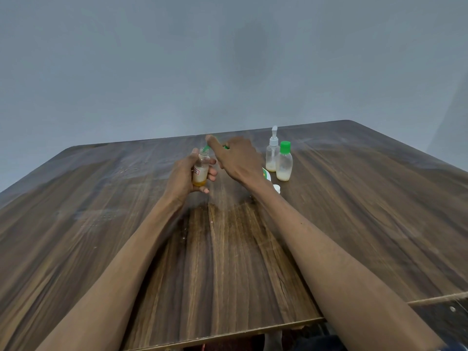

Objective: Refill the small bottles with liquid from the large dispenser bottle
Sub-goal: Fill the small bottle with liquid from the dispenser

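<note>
On the wooden desk (228,249), at frame centre, the left hand (182,178) grips a small uncapped bottle (200,171) with little liquid, the right hand (238,158) pinches something green, while two low bottles (283,160) at centre right wait for refilling.

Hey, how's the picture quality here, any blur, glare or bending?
Head view: the right hand is motion-smeared, sharper around the left hand gripping the small bottle; soft even light, faint sheen on the table, no hard glare; wide-angle lens bows the table edges.
</note>
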